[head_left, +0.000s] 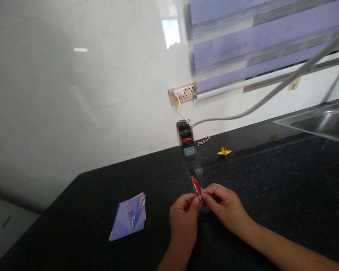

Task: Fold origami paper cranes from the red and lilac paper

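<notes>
A small red piece of folded paper [197, 187], patterned with green and white, is held up above the dark counter [81, 214]. My left hand [183, 214] pinches its lower left side between thumb and fingers. From the right, my right hand [226, 205] pinches the same paper, its thumb close to the left one. Fingertips cover the middle of the paper, while its narrow tip points up and away. To the left lies a purple sheet of patterned paper [130, 218], with a pink layer showing at its edge.
A yellow folded paper bird [224, 152] stands farther back on the counter. Near the wall are a blurred-out dark device [185, 131] and a beaded string [203, 141]. A grey cable [231, 118] runs right, below a wall socket [182, 93]. At far right is a metal sink [322, 122].
</notes>
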`<state>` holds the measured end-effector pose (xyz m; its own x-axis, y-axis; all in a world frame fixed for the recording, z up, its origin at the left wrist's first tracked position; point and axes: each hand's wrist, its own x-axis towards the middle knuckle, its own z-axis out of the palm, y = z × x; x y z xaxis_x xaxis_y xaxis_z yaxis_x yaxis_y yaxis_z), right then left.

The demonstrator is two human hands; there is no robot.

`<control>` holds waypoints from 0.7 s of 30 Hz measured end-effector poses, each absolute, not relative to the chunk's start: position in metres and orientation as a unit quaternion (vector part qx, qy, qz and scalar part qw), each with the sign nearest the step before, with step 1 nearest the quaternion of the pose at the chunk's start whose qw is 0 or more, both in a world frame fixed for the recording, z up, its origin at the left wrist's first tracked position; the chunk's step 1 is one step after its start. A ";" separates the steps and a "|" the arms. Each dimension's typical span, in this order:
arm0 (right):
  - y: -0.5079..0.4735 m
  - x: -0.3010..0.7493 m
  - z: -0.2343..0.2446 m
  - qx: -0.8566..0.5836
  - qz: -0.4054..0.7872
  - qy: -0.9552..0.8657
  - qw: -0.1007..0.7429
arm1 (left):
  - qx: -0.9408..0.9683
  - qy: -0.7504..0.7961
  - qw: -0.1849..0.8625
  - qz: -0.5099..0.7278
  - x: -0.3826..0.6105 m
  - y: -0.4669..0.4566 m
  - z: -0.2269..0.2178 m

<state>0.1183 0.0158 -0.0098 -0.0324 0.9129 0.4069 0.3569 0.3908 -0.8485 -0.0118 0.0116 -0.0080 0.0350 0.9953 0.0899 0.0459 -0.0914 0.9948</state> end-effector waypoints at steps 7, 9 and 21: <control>0.012 0.120 -0.007 -0.453 0.229 -0.707 0.492 | 0.532 0.484 0.471 0.511 -0.009 0.013 -0.009; 0.011 0.119 -0.007 -0.448 0.220 -0.717 0.487 | 0.538 0.491 0.460 0.508 -0.009 0.012 -0.008; 0.011 0.120 -0.010 -0.428 0.179 -0.746 0.477 | 0.621 0.507 0.353 0.482 -0.016 0.010 -0.008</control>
